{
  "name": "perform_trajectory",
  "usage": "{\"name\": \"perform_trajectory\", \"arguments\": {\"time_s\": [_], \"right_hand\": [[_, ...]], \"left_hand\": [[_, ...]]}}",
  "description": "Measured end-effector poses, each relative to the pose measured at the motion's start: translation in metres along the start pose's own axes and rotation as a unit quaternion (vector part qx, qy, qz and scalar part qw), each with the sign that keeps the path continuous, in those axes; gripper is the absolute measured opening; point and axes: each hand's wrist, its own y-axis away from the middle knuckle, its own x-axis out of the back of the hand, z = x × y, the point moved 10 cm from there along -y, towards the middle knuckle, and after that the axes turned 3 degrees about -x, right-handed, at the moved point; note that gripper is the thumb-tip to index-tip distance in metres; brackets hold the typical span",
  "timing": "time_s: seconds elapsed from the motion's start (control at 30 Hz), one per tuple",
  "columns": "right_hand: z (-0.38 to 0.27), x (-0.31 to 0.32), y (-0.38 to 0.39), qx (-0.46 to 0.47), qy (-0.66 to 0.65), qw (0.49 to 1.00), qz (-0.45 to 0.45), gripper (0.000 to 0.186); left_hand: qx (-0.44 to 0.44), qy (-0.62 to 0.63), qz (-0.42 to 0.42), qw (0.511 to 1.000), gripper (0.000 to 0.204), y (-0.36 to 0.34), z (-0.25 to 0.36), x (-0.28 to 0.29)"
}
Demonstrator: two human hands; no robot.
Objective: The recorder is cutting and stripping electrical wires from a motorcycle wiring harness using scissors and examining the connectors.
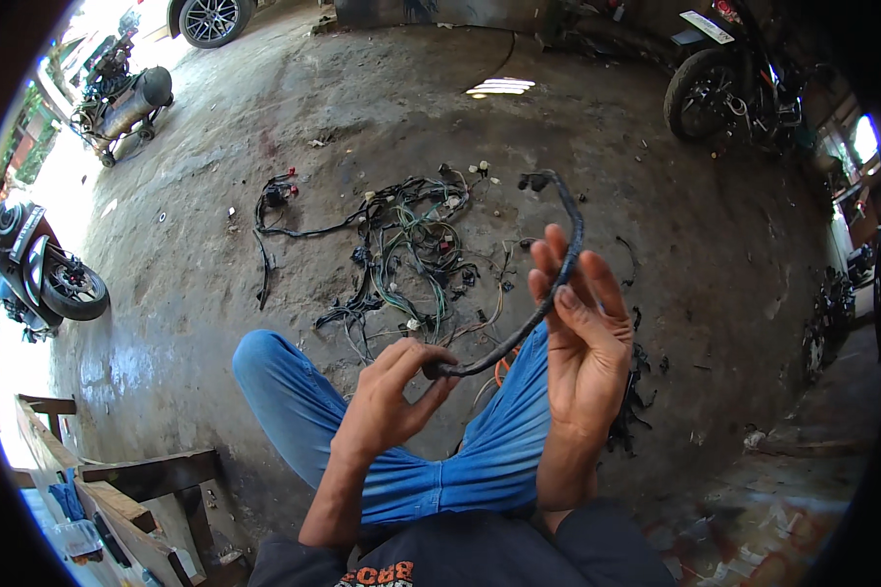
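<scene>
A black taped wiring harness piece (574,217) is stretched between my two hands above my knees. My left hand (394,393) grips its lower left end, thumb and fingers closed around a dark connector or tape end. Higher up and to the right, my right hand (589,338) pinches the harness between thumb and fingers, palm turned up. From there the harness curves upward, then bends left to a small black connector (535,182). Beyond my hands a tangled wiring harness (416,245) lies on the floor, with green, black and pale wires and several connectors.
Dark wire scraps (636,391) lie on the concrete floor (734,293) right of my leg. A motorcycle (734,88) stands far right, another motorcycle (49,279) at left. An air compressor (127,103) and a car wheel (210,20) are far left. A wooden bench (117,489) is near left.
</scene>
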Motion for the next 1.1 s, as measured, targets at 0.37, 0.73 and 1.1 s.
{"name": "perform_trajectory", "arguments": {"time_s": [0.37,0.73,1.1], "right_hand": [[-0.009,0.026,-0.009,0.013,-0.001,0.999,0.038,0.036],[0.019,0.032,0.008,-0.018,0.139,0.988,0.067,0.035],[0.060,0.003,0.050,-0.036,0.169,0.985,-0.018,0.033]], "left_hand": [[0.028,0.068,0.029,0.997,0.020,0.011,-0.012,0.021],[0.067,0.192,0.090,0.975,0.024,0.011,-0.012,0.028],[0.128,0.311,0.133,0.932,0.028,0.017,-0.030,0.024]]}}
